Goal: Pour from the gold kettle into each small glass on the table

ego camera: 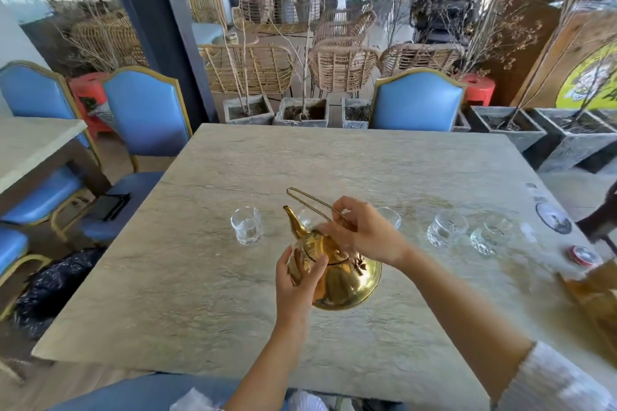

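A gold kettle (347,280) is tilted toward the far left above the stone table (200,294), its spout pointing at the row of small glasses. My right hand (364,233) grips its thin wire handle. My left hand (298,277) cups the kettle's left side. One small glass (246,226) stands left of the spout. Another glass (306,217) sits right behind the spout, mostly hidden. A third glass (390,216) peeks out behind my right hand. Two more glasses (446,232) (490,235) stand to the right.
Blue chairs (147,113) (417,100) stand around the table. A round sticker (552,217), a small red tin (582,255) and a brown box (594,297) lie near the right edge. Planters (302,112) line the far side. A second table (30,140) is at left.
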